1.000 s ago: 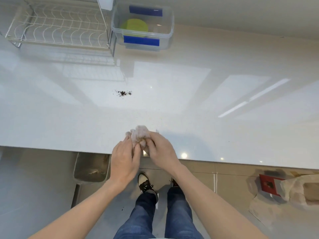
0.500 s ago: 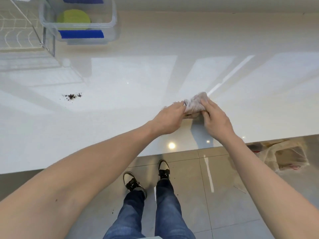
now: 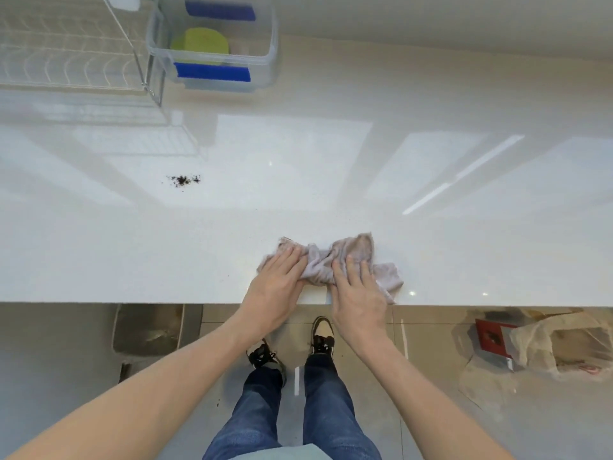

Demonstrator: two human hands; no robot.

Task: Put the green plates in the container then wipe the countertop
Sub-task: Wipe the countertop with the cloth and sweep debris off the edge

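Note:
A crumpled grey-beige cloth (image 3: 356, 249) lies spread on the white countertop (image 3: 331, 167) near its front edge. My left hand (image 3: 277, 287) presses flat on the cloth's left part, and my right hand (image 3: 356, 295) presses on its right part, fingers extended. Green plates (image 3: 200, 44) sit inside a clear plastic container (image 3: 265, 66) with blue clips at the back of the counter. A small patch of dark crumbs (image 3: 184, 179) lies on the counter, left of and beyond the cloth.
A white wire dish rack (image 3: 66, 58) stands at the back left, touching the container. Below the counter edge are a grey bin (image 3: 147, 328) on the left and a plastic bag with a red box (image 3: 497, 336) on the right floor.
The cloth was bunched between both hands; now it is spread out on the counter with both palms flat on it. The camera view has shifted.

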